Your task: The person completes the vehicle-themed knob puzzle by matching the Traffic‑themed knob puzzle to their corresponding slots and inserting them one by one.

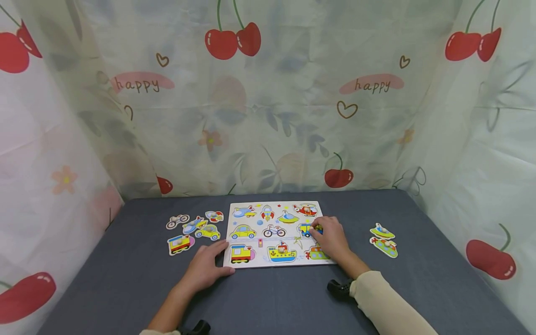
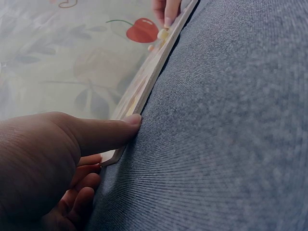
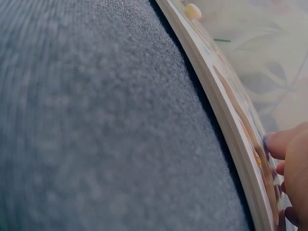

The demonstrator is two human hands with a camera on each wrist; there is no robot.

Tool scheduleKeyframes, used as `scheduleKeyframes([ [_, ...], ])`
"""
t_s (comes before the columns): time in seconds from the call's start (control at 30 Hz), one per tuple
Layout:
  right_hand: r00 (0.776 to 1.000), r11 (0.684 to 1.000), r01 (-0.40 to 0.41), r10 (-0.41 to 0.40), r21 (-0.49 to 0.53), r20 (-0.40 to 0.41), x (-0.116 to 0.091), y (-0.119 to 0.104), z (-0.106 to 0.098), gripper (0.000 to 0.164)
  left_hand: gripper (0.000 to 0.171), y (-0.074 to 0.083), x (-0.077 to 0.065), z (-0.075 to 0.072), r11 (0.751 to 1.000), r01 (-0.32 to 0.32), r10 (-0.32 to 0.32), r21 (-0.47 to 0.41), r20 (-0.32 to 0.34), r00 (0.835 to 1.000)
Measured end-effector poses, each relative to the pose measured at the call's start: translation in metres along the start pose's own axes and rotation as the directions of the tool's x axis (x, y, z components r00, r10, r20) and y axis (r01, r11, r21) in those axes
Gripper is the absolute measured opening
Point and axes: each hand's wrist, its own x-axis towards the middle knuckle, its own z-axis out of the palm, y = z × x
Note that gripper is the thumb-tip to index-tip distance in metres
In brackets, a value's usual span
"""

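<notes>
A wooden puzzle board [image 1: 260,221] printed with vehicles lies flat on the table. My left hand [image 1: 204,267] grips its near left corner; the thumb [image 2: 108,134] lies along the front edge and the other fingers are curled at the side. Over the board's right side, my right hand [image 1: 331,238] pinches a blue and yellow bus piece [image 1: 305,230] at the bus picture. Fingers partly cover the piece, so how it sits in its recess is hidden. The ship [image 1: 282,253] shows a knob [image 3: 193,11] in the right wrist view.
Left of the board lie loose knobbed pieces: a bicycle [image 1: 177,221], an airplane [image 1: 194,225], a rocket [image 1: 215,216], a car [image 1: 208,231] and a train [image 1: 181,244]. To the right are a flying saucer [image 1: 382,231] and a submarine [image 1: 384,247]. Printed curtains surround the dark table [image 1: 276,298].
</notes>
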Motion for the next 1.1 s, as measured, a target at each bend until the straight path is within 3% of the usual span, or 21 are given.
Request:
scheduleKeyframes([
  [0.27, 0.999, 0.998, 0.048, -0.048, -0.052, -0.004, -0.001, 0.009, -0.007, 0.017, 0.074, 0.000, 0.000, 0.000, 1.000, -0.002, 0.002, -0.007, 0.004, 1.000],
  [0.63, 0.999, 0.993, 0.047, -0.049, -0.109, -0.020, -0.005, 0.034, -0.027, 0.021, 0.074, 0.001, 0.000, 0.000, 1.000, 0.003, -0.003, -0.012, 0.001, 1.000],
  [1.1, 0.990, 0.974, 0.032, -0.061, -0.225, -0.126, -0.010, 0.071, -0.060, 0.017, 0.073, 0.002, 0.000, 0.000, 1.000, -0.009, 0.009, -0.018, 0.000, 1.000],
])
